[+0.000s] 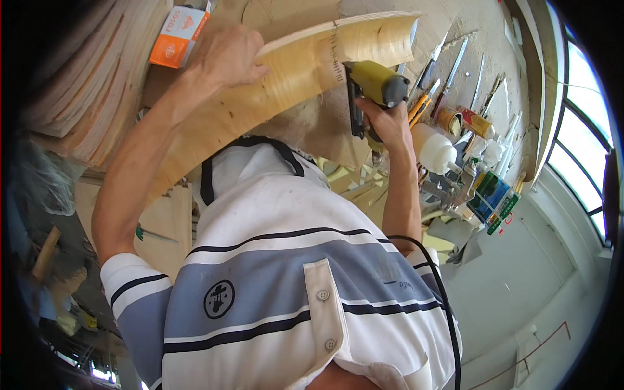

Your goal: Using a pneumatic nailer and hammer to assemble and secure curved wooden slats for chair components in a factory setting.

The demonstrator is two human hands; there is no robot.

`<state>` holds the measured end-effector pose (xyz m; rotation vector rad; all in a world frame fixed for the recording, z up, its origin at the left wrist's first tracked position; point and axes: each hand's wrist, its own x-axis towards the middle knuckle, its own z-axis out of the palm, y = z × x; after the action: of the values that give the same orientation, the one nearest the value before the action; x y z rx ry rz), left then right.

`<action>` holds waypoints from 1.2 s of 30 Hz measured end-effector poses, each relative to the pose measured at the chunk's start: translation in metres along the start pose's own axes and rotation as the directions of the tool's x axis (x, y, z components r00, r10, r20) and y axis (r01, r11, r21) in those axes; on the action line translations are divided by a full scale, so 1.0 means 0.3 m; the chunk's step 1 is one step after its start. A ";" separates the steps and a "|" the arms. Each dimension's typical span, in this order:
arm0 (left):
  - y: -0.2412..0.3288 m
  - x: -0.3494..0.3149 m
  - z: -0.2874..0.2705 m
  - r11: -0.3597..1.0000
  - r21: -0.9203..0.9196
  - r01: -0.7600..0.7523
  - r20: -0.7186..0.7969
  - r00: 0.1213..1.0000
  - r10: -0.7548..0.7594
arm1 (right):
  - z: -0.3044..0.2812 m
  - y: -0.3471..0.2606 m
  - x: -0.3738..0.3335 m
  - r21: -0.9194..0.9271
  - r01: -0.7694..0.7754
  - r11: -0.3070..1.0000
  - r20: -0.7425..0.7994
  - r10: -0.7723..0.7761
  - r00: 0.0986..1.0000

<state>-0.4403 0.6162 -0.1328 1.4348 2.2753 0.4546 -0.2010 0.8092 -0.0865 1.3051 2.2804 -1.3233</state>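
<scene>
A long curved plywood panel [286, 75] lies across the bench in front of me, its pale layered edge facing away. Near its right part a row of short staple-like marks crosses the face. My left hand [227, 58] is closed over the far edge, thumb on the face and the other fingers partly hidden. In my right hand [389, 123] is a yellow-and-black staple gun [376, 81], gripped by the handle. Its nose is at the panel, close to the row of marks; whether it touches I cannot tell.
Stacked curved wood sheets [91, 71] stand at the left, with an orange-and-white box [179, 36] beside them. To the right lie knives and hand tools [448, 81], a white plastic bottle [434, 148], and a green can [493, 198]. A black hose [442, 286] runs past my right side.
</scene>
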 end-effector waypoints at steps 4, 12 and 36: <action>-0.040 0.013 0.018 1.000 0.003 -0.013 0.052 0.999 0.013 | -0.055 0.016 -0.081 0.220 -0.011 0.975 -0.196 0.055 0.979; -0.067 0.040 -0.011 0.992 0.114 -0.056 0.172 0.984 0.036 | -0.067 0.136 -0.115 0.054 0.040 0.998 -0.404 -0.015 0.915; 0.097 -0.545 -0.204 0.947 -0.277 0.160 -0.549 0.783 -0.293 | 0.050 0.064 -0.022 -0.465 0.240 0.852 -0.511 -0.480 0.713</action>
<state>-0.3855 0.4768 -0.0387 0.9686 2.7122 1.1632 -0.1858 0.7975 -0.1032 1.3136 3.1777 -0.4938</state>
